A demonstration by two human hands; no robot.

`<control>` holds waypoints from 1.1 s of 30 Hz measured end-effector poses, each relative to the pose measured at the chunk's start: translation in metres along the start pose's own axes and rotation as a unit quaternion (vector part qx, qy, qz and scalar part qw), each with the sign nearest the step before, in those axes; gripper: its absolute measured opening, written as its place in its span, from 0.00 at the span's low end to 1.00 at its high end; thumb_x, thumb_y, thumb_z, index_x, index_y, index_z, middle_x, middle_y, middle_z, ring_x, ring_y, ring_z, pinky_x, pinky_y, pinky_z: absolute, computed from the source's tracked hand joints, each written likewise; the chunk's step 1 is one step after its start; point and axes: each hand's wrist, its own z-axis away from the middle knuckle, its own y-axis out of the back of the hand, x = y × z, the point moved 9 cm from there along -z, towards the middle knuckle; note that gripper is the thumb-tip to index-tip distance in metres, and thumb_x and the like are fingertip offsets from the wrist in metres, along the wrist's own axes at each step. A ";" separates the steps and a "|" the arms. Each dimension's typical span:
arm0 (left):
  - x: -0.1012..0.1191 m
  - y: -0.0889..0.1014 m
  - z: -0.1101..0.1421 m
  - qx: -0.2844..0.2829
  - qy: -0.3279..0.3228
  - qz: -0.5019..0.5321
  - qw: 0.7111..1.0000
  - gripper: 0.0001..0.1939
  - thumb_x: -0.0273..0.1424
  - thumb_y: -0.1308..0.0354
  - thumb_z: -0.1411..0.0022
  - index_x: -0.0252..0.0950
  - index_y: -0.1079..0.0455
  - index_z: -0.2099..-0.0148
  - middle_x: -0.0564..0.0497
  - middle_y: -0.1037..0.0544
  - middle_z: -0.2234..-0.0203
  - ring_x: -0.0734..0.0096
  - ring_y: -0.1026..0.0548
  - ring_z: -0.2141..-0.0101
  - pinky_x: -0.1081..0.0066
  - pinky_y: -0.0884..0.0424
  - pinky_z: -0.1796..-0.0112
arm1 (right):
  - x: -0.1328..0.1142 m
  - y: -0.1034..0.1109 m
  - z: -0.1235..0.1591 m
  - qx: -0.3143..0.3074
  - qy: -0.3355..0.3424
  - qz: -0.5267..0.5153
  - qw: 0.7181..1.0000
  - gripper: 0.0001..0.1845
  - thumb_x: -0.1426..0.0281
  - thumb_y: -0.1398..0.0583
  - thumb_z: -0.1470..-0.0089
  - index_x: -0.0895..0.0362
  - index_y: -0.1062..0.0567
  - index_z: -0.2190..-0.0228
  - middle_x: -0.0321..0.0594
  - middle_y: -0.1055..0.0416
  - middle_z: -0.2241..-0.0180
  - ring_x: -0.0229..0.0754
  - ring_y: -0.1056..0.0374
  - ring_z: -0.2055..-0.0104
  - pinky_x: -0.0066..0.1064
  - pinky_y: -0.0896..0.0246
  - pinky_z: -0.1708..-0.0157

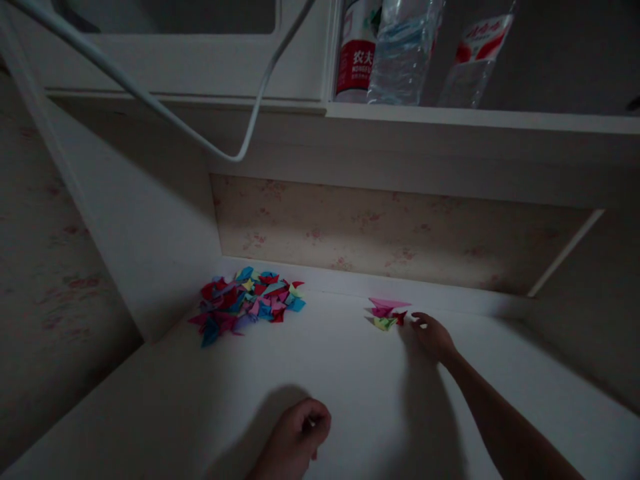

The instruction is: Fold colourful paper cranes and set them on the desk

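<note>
My right hand [433, 335] reaches across the white desk [350, 393] to a small cluster of folded paper pieces [386, 313], pink, green and red. Its curled fingertips touch the red piece at the cluster's right edge; I cannot tell if they grip it. Near the front of the desk my left hand [298, 433] is closed in a loose fist, with something small and pale between the fingers that I cannot make out. A larger pile of several coloured folded paper pieces [247, 303] lies at the back left.
A shelf [480, 120] above the desk carries plastic bottles [403, 50]. A white cable [150, 100] hangs across the upper left. A white side panel [145, 220] closes the desk's left side, and floral wallpaper backs it. The light is dim.
</note>
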 end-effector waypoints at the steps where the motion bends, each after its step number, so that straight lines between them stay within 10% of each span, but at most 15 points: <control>1: 0.002 0.000 0.002 0.002 -0.003 -0.002 1.000 0.15 0.42 0.46 0.44 0.34 0.32 0.65 0.57 0.37 0.79 0.79 0.39 0.80 0.77 0.45 0.80 | -0.007 -0.002 0.000 -0.011 0.014 0.000 1.000 0.20 0.62 0.46 0.47 0.54 0.27 0.54 0.42 0.23 0.62 0.44 0.27 0.65 0.30 0.36 0.68; 10: 0.004 0.000 0.004 -0.001 -0.012 -0.006 1.000 0.17 0.45 0.47 0.45 0.34 0.33 0.66 0.57 0.37 0.79 0.77 0.37 0.80 0.77 0.44 0.80 | -0.060 -0.013 0.005 -0.078 0.103 0.033 0.991 0.18 0.68 0.47 0.45 0.54 0.24 0.56 0.44 0.25 0.58 0.47 0.30 0.56 0.32 0.40 0.56; 25: 0.000 -0.002 0.000 -0.015 -0.013 -0.015 1.000 0.17 0.44 0.48 0.45 0.34 0.35 0.65 0.57 0.37 0.79 0.77 0.38 0.80 0.76 0.43 0.80 | -0.060 -0.016 -0.005 -0.099 0.075 0.071 0.990 0.15 0.68 0.46 0.46 0.53 0.23 0.59 0.45 0.25 0.62 0.45 0.30 0.61 0.30 0.41 0.63; 33: 0.006 0.000 0.004 -0.011 -0.028 -0.008 1.000 0.15 0.41 0.48 0.44 0.33 0.33 0.65 0.56 0.35 0.78 0.76 0.37 0.78 0.76 0.43 0.78 | -0.052 0.015 0.015 -0.025 0.008 0.031 0.999 0.24 0.75 0.49 0.48 0.56 0.28 0.50 0.46 0.27 0.55 0.47 0.30 0.57 0.32 0.39 0.61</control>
